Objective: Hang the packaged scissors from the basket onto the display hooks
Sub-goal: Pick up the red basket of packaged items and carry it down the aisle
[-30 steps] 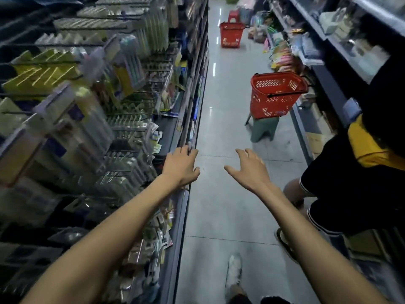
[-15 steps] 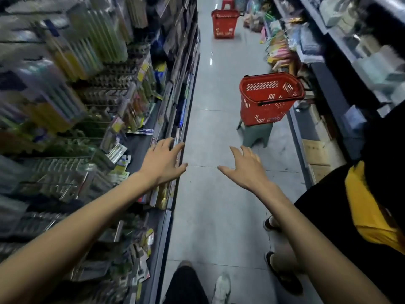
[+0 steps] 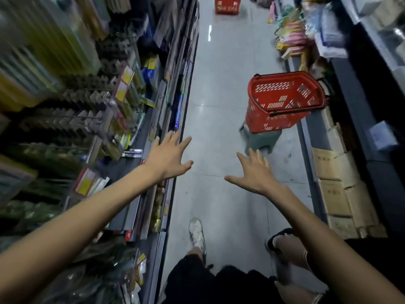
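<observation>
Now we are reaching both arms down the aisle, left hand (image 3: pixel 168 157) and right hand (image 3: pixel 255 172) holding nothing, fingers spread apart. We are judging this the fetching step: the red basket (image 3: pixel 269 119) is sitting on a stool (image 3: pixel 260 140) ahead to our right, well apart from both hands, any packaged scissors in it hidden from us. Next we are needing to step closer, pinch a pack, and carry it to the display hooks (image 3: pixel 72 121) on our left.
</observation>
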Tool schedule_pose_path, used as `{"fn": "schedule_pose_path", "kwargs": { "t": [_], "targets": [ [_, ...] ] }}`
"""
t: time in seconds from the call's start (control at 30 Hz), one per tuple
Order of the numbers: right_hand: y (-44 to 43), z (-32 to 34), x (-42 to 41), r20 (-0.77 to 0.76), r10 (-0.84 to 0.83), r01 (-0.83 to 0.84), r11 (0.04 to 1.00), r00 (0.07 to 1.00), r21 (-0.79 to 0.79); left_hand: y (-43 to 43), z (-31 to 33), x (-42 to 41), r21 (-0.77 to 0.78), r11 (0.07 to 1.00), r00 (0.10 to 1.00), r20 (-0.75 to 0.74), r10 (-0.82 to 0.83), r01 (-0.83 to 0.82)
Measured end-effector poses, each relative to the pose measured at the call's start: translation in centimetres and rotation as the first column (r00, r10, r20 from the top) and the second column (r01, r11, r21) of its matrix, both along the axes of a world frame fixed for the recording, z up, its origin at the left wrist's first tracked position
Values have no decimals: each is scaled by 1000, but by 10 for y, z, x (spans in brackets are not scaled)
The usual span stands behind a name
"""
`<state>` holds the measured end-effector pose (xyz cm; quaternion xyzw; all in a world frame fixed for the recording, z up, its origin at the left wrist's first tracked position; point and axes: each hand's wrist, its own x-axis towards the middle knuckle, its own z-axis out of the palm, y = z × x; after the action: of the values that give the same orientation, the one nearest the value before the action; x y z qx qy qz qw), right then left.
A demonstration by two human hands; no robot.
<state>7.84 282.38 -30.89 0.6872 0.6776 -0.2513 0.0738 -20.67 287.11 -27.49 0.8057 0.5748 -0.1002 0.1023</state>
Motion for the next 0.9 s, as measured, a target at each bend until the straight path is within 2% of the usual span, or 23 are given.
{"fn": "schedule_pose_path", "kwargs": {
  "t": [0.2,0.43,0.73,0.9],
  "targets": [
    [113,18,11,-48,-55,60,992,997,112,117,5,9,-16,1000,1000,0,-19,19],
    [253,18,54,-91,-68,82,984,994,158,266,1,51,11,999,999,17,-49,49],
    [453,8,130,-57,-26,32,995,998,96,462,15,117,67,994,996,-27,-85,87],
    [552,15,153,-39,38,-34,995,999,97,546,21,141,32,999,1000,3,-23,23]
  ]
}}
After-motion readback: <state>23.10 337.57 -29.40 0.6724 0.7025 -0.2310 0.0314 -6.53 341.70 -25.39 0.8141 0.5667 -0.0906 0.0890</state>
